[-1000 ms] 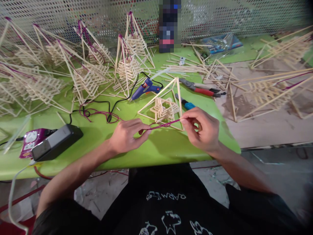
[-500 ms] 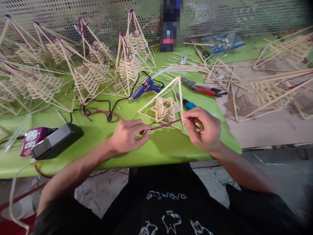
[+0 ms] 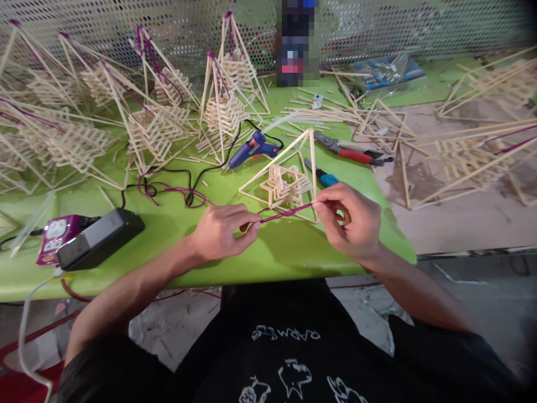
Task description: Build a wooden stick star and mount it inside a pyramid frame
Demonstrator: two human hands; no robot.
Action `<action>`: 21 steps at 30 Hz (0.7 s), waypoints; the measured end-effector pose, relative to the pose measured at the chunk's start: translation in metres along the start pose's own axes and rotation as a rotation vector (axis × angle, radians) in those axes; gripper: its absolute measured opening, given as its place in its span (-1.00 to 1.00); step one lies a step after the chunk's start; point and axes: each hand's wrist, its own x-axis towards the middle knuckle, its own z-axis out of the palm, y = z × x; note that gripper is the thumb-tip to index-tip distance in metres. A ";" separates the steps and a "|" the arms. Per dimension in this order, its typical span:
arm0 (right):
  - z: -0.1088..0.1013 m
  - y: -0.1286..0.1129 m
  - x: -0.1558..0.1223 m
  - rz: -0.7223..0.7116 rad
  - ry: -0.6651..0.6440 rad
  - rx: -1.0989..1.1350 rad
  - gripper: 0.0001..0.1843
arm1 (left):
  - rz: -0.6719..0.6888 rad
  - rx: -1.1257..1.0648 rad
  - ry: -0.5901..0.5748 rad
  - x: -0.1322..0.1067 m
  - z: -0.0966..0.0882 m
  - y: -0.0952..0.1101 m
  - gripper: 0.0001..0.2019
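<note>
A purple string (image 3: 287, 213) runs taut between my two hands, with a few strands side by side. My left hand (image 3: 226, 230) pinches one end between thumb and forefinger. The other end is pinched in my right hand (image 3: 350, 221), held a little higher. Just behind the string, a wooden stick frame (image 3: 289, 182) lies on the green table, with a stacked-stick star shape inside its triangle. From my left hand a loose tail of string (image 3: 176, 193) trails leftward across the table, tangled by a black cord.
A blue glue gun (image 3: 254, 150), red-handled pliers (image 3: 356, 155) and a blue-handled tool (image 3: 325, 176) lie beyond my hands. Several stick pyramids (image 3: 157, 131) with purple string crowd the left. A black box (image 3: 100, 238) sits by a purple power socket (image 3: 59, 230). Loose sticks (image 3: 310, 115) lie behind.
Both hands keep their pinch on the string and have barely moved. The whole view has shifted very slightly.
</note>
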 end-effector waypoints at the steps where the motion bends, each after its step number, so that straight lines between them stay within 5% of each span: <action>1: 0.000 0.000 0.000 0.001 0.000 -0.001 -0.89 | 0.000 0.001 0.000 0.000 0.000 0.000 -0.88; 16: -0.001 -0.004 -0.001 -0.061 -0.047 0.064 -0.78 | -0.080 -0.191 0.086 0.006 -0.004 0.004 -0.88; 21: 0.004 -0.005 -0.001 -0.294 0.015 -0.082 -0.69 | -0.156 -0.272 0.078 0.010 -0.004 0.008 -0.87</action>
